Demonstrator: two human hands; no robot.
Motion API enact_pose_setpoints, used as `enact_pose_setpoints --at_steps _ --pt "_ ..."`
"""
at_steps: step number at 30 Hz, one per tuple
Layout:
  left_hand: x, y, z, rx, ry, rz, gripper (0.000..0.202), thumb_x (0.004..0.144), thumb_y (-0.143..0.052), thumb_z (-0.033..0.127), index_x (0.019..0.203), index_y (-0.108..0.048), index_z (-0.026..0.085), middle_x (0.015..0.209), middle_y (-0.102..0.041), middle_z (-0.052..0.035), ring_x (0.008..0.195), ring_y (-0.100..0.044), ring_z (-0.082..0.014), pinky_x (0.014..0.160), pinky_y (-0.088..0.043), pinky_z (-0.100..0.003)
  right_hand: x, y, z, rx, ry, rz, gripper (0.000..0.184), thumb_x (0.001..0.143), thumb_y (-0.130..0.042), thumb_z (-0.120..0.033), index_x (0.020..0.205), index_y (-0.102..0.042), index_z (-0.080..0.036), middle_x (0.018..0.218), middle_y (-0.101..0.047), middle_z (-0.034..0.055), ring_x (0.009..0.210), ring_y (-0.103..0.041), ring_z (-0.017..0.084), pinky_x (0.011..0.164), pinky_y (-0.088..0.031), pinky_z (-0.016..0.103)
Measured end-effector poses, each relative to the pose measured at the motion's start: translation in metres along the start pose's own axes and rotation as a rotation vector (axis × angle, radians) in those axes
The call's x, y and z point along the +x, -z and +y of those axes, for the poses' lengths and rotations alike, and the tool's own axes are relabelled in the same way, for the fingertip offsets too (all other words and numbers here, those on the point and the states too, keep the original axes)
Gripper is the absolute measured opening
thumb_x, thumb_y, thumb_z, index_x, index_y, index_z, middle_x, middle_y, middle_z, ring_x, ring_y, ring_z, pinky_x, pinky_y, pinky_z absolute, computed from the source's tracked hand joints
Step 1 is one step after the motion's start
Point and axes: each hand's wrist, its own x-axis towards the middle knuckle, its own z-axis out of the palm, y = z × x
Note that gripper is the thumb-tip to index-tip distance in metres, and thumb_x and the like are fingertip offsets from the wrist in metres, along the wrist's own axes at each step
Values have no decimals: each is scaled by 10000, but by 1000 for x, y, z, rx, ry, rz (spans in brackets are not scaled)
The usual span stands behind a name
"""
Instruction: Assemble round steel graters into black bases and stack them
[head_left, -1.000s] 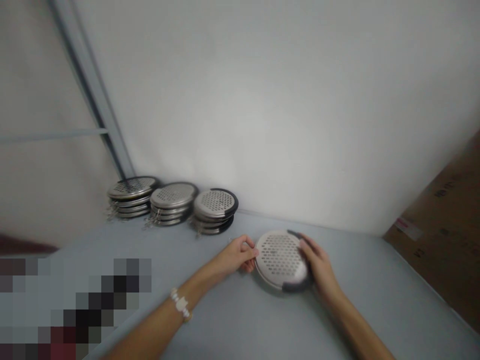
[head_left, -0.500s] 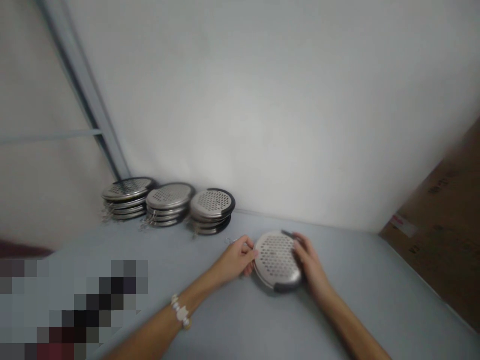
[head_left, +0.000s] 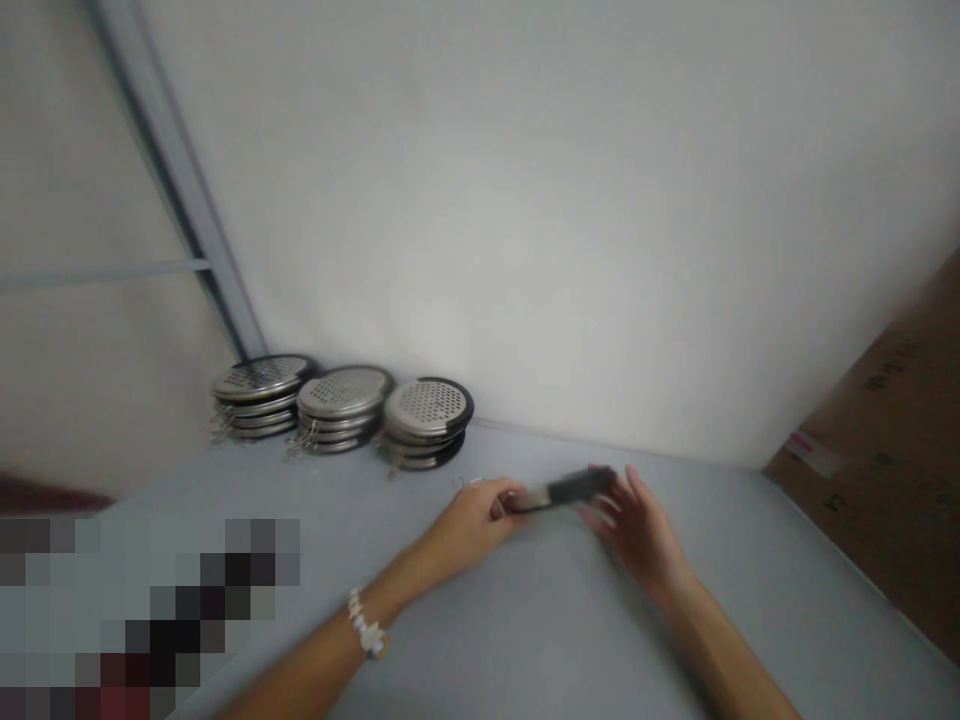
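Observation:
A flat round metal case with a perforated face and a black rim section is tilted edge-on, so mostly the black edge of the round perforated metal case (head_left: 574, 488) shows, blurred. My left hand (head_left: 480, 515) pinches its left end between thumb and fingers. At the other end, my right hand (head_left: 641, 525) has its fingers spread around the black edge; whether they touch it is blurred. A small wire piece (head_left: 471, 482) shows just behind my left hand.
Three stacks of similar perforated cases stand by the wall: a left stack (head_left: 262, 400), a middle stack (head_left: 345, 405) and a right stack (head_left: 427, 420), with small metal clips at their sides. A cardboard box (head_left: 885, 460) borders the grey table (head_left: 525, 640) on the right.
The case has turned from showing its perforated face to being seen edge-on. My right hand has loosened from its rim and its fingers have spread; my left hand still holds it.

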Motion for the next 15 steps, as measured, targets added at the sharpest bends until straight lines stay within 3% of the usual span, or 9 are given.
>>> enact_pose_setpoints --at_steps 4,8,10,15 --pt "2 -9 -4 -260 158 -159 475 885 -513 559 833 -661 111 717 -706 -92 556 -595 -154 526 -411 -241 -3 -6 5 13 104 -80 408 761 -720 -552 1041 -709 -254 1104 -713 66 1103 -635 267 904 -521 374" --pt "2 -16 -8 -439 220 -308 661 879 -377 686 835 -664 93 671 -705 -116 494 -585 -134 464 -349 -219 -4 -14 21 -62 148 -6 431 625 -857 -411 971 -669 -237 1015 -680 32 904 -664 224 819 -524 349" --pt "1 -18 -9 -454 248 -336 643 881 -371 662 776 -661 97 641 -696 -108 479 -571 -123 457 -333 -213 -5 -17 25 -168 179 28 437 587 -867 -395 923 -653 -215 931 -674 20 833 -648 207 777 -509 320" --pt "-2 -14 -6 -369 245 -488 345 845 -522 428 802 -671 119 651 -690 -48 441 -525 -108 464 -381 -224 -4 -18 22 -332 251 77 345 612 -807 -412 828 -649 -194 748 -637 3 684 -578 180 649 -472 286"
